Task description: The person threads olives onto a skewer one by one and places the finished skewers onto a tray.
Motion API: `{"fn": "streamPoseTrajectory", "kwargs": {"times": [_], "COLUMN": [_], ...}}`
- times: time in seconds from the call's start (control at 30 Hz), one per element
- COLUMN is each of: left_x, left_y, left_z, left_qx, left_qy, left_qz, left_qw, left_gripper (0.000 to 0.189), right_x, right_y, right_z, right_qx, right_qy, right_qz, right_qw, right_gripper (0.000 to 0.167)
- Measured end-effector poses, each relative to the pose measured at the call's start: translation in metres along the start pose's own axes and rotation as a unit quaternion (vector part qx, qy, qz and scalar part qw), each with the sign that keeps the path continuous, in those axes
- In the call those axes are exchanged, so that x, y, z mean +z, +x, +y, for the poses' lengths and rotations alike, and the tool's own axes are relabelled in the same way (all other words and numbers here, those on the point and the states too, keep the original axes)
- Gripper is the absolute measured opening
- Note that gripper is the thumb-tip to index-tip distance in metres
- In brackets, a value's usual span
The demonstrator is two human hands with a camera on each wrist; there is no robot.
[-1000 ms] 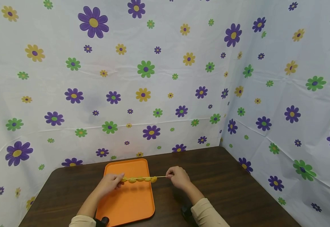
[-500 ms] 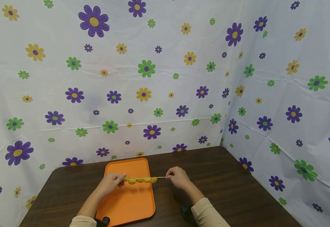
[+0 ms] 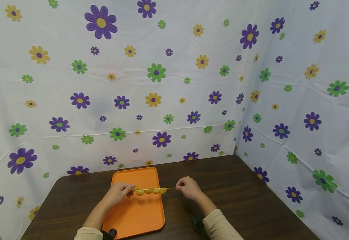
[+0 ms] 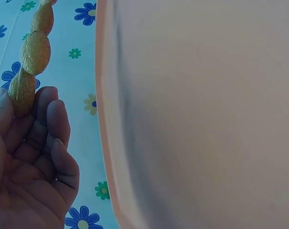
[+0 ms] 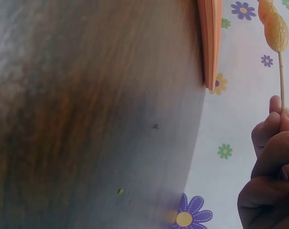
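A skewer (image 3: 172,188) with several yellow-brown oval food pieces (image 3: 148,191) is held level above the orange tray (image 3: 135,215). My left hand (image 3: 117,194) pinches the endmost piece at the left end between thumb and fingers. In the left wrist view, that wrinkled piece (image 4: 23,95) sits between the thumb and fingertips, touching the piece above it. On the other side, my right hand (image 3: 189,189) pinches the bare stick near its end, beyond the tray's right edge. The right wrist view shows a gap of bare stick (image 5: 282,78) between those fingers and the nearest piece.
Under the tray is a dark brown wooden table (image 3: 222,193), reaching to the right. A white flowered cloth (image 3: 174,83) hangs behind it, and another flowered panel (image 3: 297,100) borders the right side.
The left hand has shifted slightly right, and the leftmost piece has slid along the stick closer to its neighbour. The right hand stays nearly in place.
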State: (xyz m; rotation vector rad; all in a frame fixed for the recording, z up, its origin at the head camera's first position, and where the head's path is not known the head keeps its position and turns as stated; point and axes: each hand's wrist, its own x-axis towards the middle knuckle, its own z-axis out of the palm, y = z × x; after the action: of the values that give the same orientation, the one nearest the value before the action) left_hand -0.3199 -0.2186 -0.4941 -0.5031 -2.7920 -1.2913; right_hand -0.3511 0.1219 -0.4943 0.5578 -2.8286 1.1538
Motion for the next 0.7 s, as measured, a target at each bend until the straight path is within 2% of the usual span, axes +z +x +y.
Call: {"fn": "streamPoseTrajectory", "kwargs": {"times": [0.17, 0.4, 0.7], "left_x": [0.0005, 0.0011, -0.0018], "left_y": [0.0000, 0.0000, -0.0019], "left_z": [0.0001, -0.0008, -0.0029], "left_qx": [-0.004, 0.014, 0.001], "left_qy": [-0.007, -0.005, -0.020], "left_qz": [-0.001, -0.003, -0.015], "left_qw": [1.0000, 0.9999, 0.9997], "left_gripper": [0.034, 0.031, 0.034], "right_x": [0.0020, 0.0039, 0.0037], "right_y": [-0.0009, -0.0026, -0.0029], "right_z": [0.0011, 0.0015, 0.0032], "right_qx": [0.001, 0.009, 0.027], "right_qy": [0.008, 0.032, 0.125], "right_qz": [-0.004, -0.006, -0.041], "right_qw": [1.0000, 0.9994, 0.9909], "right_gripper": [0.015, 0.014, 0.013]}}
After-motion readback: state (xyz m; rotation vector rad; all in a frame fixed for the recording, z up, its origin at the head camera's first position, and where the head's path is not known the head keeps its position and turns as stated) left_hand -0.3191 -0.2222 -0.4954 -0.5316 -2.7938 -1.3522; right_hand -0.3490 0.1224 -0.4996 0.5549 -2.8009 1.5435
